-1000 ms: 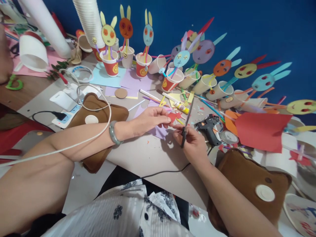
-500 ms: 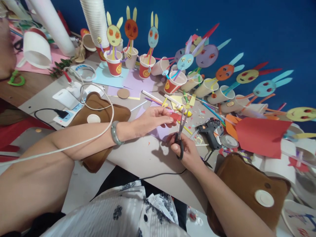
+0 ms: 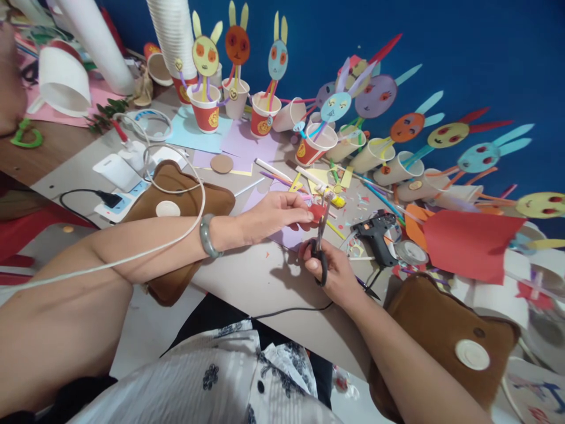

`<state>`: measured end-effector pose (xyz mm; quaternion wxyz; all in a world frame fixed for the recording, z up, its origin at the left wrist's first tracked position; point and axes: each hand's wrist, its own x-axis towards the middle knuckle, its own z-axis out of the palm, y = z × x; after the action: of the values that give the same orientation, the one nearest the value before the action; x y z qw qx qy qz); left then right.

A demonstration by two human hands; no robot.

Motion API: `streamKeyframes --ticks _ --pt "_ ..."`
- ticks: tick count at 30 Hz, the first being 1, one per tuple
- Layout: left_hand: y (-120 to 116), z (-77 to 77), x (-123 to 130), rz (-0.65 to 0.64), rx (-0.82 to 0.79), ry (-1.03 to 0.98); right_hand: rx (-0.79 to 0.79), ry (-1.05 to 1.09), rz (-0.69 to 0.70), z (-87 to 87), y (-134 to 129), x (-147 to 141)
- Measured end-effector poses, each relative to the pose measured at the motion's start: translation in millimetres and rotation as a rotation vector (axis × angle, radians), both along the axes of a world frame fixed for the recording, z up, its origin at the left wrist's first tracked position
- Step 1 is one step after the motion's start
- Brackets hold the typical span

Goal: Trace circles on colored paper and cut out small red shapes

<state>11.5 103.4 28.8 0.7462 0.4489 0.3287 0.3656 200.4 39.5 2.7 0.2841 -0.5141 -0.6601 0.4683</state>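
Observation:
Between the thumb and fingers of my left hand (image 3: 285,215) is a small piece of red paper (image 3: 316,212), pinched at its left side. My right hand (image 3: 332,268) grips black-handled scissors (image 3: 324,227), fingers through the loops. The scissor blades point up and away from me, right at the paper's right edge; whether they bite into it I cannot tell. Under both hands lies a sheet of purple paper (image 3: 286,237) on the table, with paper scraps around it. A black glue gun (image 3: 376,235) rests to the right of my right hand.
Paper cups with rabbit-face figures (image 3: 205,106) line the back wall. A brown cushion (image 3: 176,194) lies under my left forearm, another cushion (image 3: 441,330) by my right. A white cable (image 3: 200,218) crosses over my left arm. Red paper (image 3: 472,244) lies right. Another person's hand (image 3: 11,88) shows far left.
The scissor blades have gone from spread to closer together beside the red paper. The paper has turned slightly in my left hand. The whole view has shifted a little.

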Motion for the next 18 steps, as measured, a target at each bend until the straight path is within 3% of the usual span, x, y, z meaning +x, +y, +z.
streamKeyframes --ticks 18 --pt "-0.6 0.6 0.0 -0.012 -0.029 0.036 -0.003 0.022 -0.013 -7.5 0.7 2.3"
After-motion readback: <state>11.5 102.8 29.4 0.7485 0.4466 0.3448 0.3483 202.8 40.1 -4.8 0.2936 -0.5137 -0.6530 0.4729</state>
